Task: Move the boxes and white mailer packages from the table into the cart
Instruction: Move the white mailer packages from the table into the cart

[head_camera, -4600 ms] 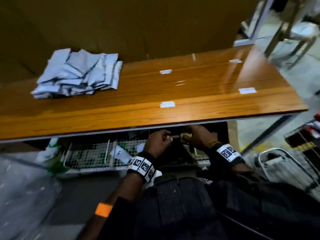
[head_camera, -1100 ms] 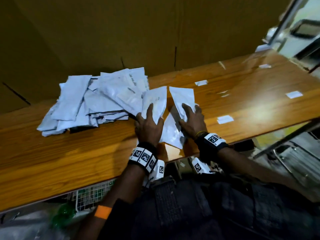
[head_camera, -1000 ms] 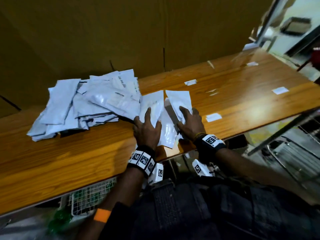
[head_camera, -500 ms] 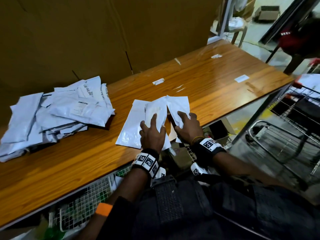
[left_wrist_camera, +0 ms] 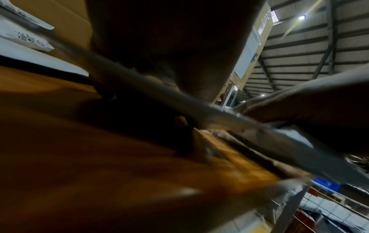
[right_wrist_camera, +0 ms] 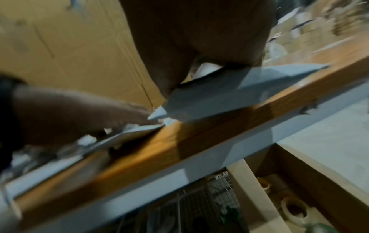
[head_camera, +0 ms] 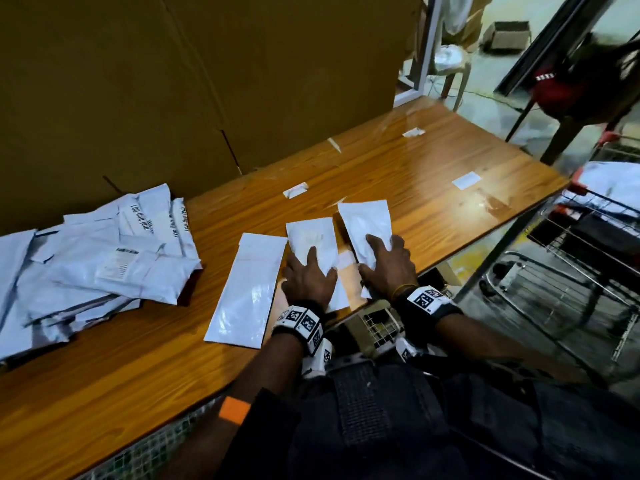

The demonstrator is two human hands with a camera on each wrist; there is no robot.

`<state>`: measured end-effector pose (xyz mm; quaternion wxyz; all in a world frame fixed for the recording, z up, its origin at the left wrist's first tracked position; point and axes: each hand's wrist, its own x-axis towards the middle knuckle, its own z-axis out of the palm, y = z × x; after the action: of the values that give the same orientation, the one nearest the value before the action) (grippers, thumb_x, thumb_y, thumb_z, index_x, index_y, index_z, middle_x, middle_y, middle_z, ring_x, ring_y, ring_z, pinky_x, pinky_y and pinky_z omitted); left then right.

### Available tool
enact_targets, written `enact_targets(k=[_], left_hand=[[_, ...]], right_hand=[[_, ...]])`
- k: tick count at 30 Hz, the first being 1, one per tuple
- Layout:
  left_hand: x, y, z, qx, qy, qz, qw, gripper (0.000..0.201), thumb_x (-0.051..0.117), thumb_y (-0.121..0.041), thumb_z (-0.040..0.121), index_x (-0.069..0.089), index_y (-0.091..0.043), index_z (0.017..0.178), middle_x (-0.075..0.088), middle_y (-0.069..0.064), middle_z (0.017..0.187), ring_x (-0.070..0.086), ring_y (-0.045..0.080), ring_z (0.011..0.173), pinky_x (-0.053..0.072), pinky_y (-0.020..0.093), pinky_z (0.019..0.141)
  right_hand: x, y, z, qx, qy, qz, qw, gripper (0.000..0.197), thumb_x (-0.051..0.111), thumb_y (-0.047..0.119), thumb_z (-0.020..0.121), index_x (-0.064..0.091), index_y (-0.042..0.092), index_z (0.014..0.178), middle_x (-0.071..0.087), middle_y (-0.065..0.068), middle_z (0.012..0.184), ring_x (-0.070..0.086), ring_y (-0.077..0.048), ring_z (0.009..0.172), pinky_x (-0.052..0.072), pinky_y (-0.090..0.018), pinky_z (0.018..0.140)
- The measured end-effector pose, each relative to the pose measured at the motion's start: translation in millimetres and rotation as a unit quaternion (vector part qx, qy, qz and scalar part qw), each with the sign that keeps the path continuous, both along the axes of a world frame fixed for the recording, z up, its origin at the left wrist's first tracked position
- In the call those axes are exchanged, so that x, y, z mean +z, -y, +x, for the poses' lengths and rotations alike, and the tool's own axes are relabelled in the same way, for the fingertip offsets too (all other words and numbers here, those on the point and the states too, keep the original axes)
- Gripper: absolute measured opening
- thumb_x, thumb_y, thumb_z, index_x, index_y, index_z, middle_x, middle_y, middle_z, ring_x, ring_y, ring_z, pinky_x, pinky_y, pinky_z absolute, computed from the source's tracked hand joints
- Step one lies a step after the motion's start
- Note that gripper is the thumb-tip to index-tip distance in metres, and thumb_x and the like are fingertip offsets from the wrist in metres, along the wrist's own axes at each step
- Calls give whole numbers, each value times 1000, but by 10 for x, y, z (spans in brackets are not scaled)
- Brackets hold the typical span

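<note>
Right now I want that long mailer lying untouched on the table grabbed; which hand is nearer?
Left. The left hand rests right beside the long mailer; the right hand lies farther right.

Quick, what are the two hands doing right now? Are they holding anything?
Left hand: open, fingers flat, pressing on the middle white mailer.
Right hand: open, fingers flat, pressing on the right white mailer.

The table (head_camera: pixel 398 174) top is wood-grain with a glossy varnished sheen that throws back light, edged in pale painted metal. The white mailers (head_camera: pixel 242 289) are smooth, shiny plastic film, creased in the heap (head_camera: pixel 97 265). Behind stands matt brown corrugated cardboard (head_camera: pixel 242 64). The cart (head_camera: pixel 581 244) is bare wire metal with red plastic trim
</note>
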<state>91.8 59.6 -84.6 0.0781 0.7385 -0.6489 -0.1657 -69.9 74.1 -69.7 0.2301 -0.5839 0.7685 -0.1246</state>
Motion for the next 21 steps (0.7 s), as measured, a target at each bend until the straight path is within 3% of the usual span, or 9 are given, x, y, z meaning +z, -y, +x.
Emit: enact_targets(k=[4,9,14,18,21], left_hand=[[-59,226,116,13,28,18,999,78,49,-63,88,20,-31,153,7,19,159,27,43,136,34,52,104],[-32,545,512,74,41,57,995,81,42,-69,89,10,-34,154,7,20,158,27,45,136,35,55,102],[31,740,777,110,-16,87,990,83,44,-70,88,10,-34,154,-1,14,161,22,43,140,31,55,108],[62,810,791,115,-2,87,989,84,46,-69,88,19,-24,154,-1,15,161,14,41,144,27,54,110],[22,829,723,116,10,83,990,90,46,-66,89,15,-12,154,-4,19,161,1,37,149,19,51,117]], right_hand=[[-112,251,128,69,-85,26,994,68,58,49,87,29,34,146,16,-19,153,28,-41,132,33,-48,102],[-117,678,539,144,-98,28,984,71,56,53,87,27,32,148,13,-21,155,25,-41,136,31,-49,105],[-103,1115,844,185,-80,55,978,77,52,61,87,21,32,152,2,-19,160,15,-41,144,27,-52,110],[-157,1306,888,240,-79,69,965,76,40,67,91,9,38,154,-13,-12,162,-5,-36,149,11,-55,116],[-280,1336,869,300,-101,98,943,68,30,66,94,0,45,152,-23,-7,160,-20,-32,147,0,-57,117]])
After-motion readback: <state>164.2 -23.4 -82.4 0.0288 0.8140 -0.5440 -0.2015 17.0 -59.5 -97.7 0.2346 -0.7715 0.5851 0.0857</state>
